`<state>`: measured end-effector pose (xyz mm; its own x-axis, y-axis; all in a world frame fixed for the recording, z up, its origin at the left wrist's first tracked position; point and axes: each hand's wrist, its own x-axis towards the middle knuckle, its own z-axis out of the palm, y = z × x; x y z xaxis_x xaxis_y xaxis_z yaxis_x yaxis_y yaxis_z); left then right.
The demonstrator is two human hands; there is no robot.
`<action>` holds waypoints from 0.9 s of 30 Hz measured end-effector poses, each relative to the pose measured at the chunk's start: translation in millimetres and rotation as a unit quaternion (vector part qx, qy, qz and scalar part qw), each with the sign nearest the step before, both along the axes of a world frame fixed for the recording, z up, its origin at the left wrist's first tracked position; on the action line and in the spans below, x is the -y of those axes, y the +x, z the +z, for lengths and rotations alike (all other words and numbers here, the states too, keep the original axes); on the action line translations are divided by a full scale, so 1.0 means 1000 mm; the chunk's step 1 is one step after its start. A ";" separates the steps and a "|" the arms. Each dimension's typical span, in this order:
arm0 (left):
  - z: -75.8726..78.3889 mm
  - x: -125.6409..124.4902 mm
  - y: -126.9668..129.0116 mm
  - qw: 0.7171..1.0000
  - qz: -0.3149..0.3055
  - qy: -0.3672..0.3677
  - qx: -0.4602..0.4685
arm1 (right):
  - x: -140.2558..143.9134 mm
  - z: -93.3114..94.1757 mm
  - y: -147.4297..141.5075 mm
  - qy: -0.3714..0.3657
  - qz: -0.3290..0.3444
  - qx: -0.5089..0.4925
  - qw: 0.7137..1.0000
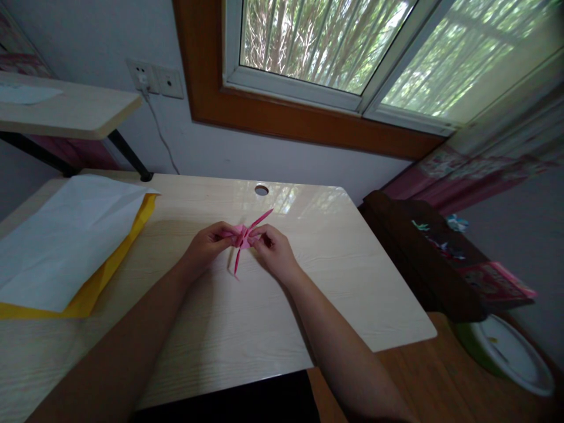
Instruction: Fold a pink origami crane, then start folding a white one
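Forearms nearest. Left hand (207,242), right hand (272,248) over pale desk (247,311); fingertips of both pinched closed on pink folded paper (245,236), narrow points jutting out.

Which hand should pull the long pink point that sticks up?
Probably the right hand: its fingertips pinch the pink folded paper just below that upper point, while the left hand grips the opposite side, steadying it.
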<state>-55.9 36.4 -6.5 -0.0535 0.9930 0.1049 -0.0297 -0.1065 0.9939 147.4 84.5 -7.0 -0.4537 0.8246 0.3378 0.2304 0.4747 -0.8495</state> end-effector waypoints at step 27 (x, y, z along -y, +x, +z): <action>-0.001 -0.002 -0.007 0.997 0.072 -0.033 -0.014 | -0.005 -0.005 0.002 -0.005 -0.015 -0.016 1.000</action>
